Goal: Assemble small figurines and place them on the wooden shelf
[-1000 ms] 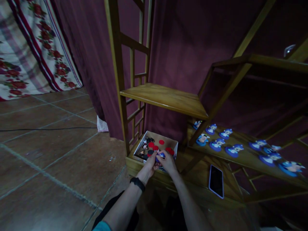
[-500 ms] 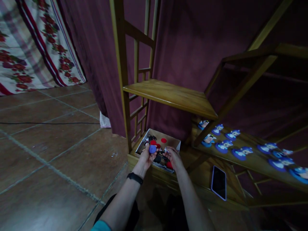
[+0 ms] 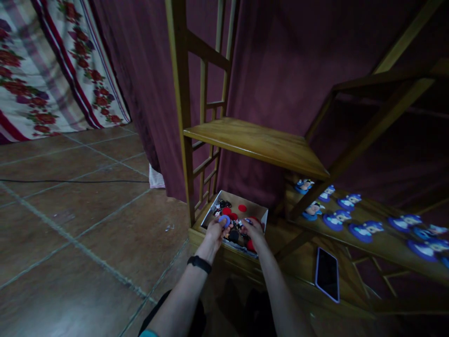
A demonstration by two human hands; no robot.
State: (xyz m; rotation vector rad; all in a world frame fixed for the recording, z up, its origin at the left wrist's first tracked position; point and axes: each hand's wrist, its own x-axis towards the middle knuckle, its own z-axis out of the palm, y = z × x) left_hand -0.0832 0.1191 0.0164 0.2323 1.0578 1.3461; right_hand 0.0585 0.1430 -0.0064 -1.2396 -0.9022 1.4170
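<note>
Both hands are over a shallow cardboard box (image 3: pixel 264 216) on the low wooden ledge. My left hand (image 3: pixel 213 232), with a black band on its wrist, is closed on a round purple-blue base (image 3: pixel 224 219). My right hand (image 3: pixel 255 230) has its fingers pinched together over the box's right side. A small blue-and-white piece (image 3: pixel 249 221) shows at those fingertips; its exact shape is too small to make out. Inside the box lie several red discs (image 3: pixel 242 208) and dark figurine parts (image 3: pixel 222 204), partly covered by my hands.
On the shelf to the right stand several small figurines (image 3: pixel 336 219) on blue bases. A phone (image 3: pixel 327 274) lies on the lower ledge. A wooden shelf board (image 3: pixel 259 145) juts out above the box, and an upright post (image 3: pixel 180 112) rises at its left.
The purple-blue base has turned in my left hand, from a flat face to a raised rim. My right hand stays near the box's right side. The view has shifted slightly.
</note>
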